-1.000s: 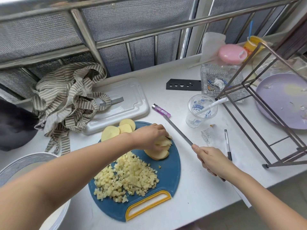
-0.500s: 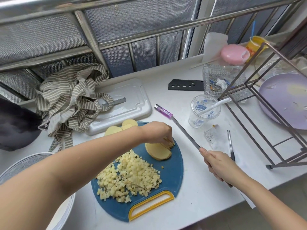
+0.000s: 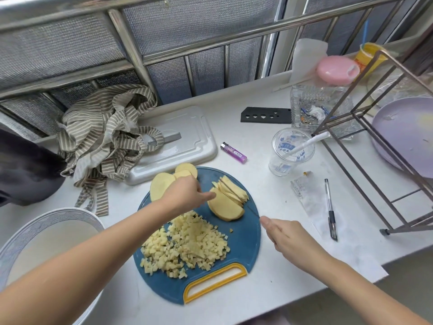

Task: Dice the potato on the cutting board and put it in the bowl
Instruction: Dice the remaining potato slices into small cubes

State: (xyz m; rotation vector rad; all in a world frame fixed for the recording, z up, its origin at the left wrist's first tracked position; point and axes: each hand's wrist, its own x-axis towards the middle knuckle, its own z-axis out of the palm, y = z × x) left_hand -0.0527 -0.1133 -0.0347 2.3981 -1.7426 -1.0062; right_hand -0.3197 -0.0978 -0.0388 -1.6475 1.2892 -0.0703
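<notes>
A round blue cutting board with a yellow handle lies on the white counter. It carries a pile of diced potato at its front, and a stack of potato slices at its right. Several round slices lie at its back edge. My right hand grips the handle of a knife, and its thin blade is seen edge-on across the sliced stack. My left hand reaches over the board with a fingertip touching the stack's left side. The white bowl with a blue-patterned rim sits at the lower left.
A striped cloth and a white lid lie behind the board. A purple lighter, a plastic cup and a pen lie to the right. A metal rack and a purple plate fill the far right.
My right hand has swung the knife left from the counter onto the potato stack. My left hand has drawn back from over the slices to their left side.
</notes>
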